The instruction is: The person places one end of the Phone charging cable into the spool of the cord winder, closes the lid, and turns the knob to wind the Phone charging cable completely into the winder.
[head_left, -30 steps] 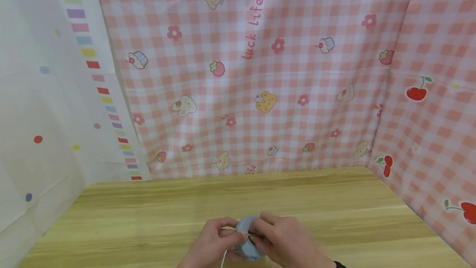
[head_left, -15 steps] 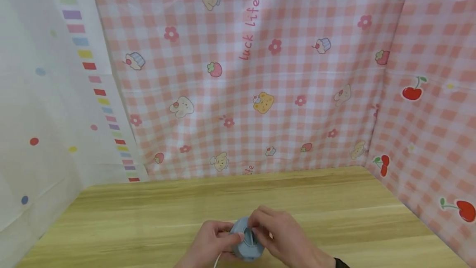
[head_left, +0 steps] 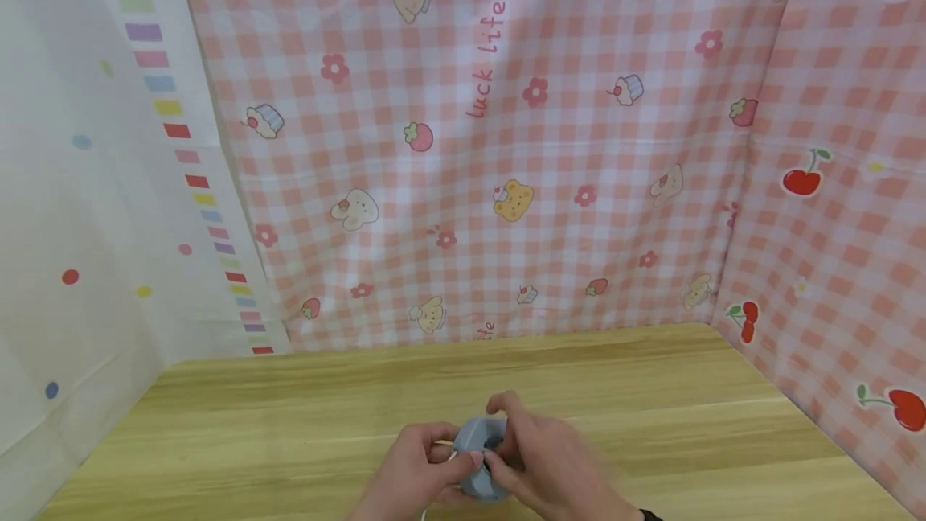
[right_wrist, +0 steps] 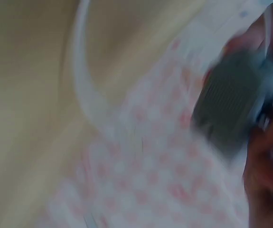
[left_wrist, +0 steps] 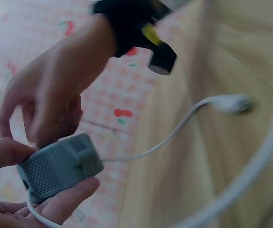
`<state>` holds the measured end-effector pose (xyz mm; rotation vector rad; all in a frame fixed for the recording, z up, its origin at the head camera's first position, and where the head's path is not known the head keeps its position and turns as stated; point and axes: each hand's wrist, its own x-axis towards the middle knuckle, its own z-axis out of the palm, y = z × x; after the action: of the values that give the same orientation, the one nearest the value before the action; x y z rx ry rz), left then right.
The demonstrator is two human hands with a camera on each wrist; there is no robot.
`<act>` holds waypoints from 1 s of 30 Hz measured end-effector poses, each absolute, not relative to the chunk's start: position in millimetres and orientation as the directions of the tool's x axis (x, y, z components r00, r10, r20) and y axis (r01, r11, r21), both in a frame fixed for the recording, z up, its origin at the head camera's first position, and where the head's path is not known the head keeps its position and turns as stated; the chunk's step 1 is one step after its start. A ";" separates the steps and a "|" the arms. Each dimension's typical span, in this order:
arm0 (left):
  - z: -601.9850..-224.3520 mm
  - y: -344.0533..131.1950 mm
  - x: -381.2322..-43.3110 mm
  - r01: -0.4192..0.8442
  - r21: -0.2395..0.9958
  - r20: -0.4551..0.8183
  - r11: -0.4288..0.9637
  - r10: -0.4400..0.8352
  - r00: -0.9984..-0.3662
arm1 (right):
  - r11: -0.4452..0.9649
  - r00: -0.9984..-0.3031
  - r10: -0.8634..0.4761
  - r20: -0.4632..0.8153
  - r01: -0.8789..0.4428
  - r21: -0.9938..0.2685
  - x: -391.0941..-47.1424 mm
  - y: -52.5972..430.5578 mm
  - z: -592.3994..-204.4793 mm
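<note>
In the head view, a blue-grey cable winder (head_left: 473, 434) with a dark round opening is between the two hands, low in the middle. My left hand (head_left: 415, 469) grips it by its edge, thumb on the front face. My right hand (head_left: 553, 457) has its thumb and bent fingers at the opening, pinching the part there, with one finger lifted above. A studded panel shows on the winder (left_wrist: 62, 166) in the left wrist view. White cable (left_wrist: 169, 135) comes out of two ends and leads to a connector (left_wrist: 231, 102). The right wrist view is blurred.
The wood-grain table (head_left: 289, 424) lies under the hands. A pink checked cloth (head_left: 470, 248) hangs behind it, with cloth walls at left and right. In the left wrist view, a thick white cord (left_wrist: 250, 171) crosses the lower right.
My right hand has shifted round at the winder's opening and lifted one finger. The bar seen in the opening half a second ago is now hidden. My left hand keeps its grip.
</note>
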<state>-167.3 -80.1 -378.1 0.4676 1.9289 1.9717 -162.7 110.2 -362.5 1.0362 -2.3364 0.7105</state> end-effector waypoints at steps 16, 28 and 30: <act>-371.5 -95.0 -168.7 -0.051 0.999 -0.044 0.000 0.492 -0.869 | 0.278 -0.174 -0.749 0.639 -0.958 0.065 -170.2 117.8 -359.6; -371.5 -102.0 -170.3 -0.093 0.996 -0.074 0.002 0.611 -0.788 | 0.185 0.028 -0.851 0.524 -0.918 0.350 -164.5 125.1 -350.3; -372.1 -101.7 -170.7 -0.086 0.996 -0.074 0.009 0.605 -0.793 | 0.189 0.002 -0.851 0.525 -0.932 0.310 -165.2 126.0 -351.5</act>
<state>-170.7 -101.7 -372.1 0.5309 1.8000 1.8355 -165.2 126.0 -351.5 1.6685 -1.8527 0.1683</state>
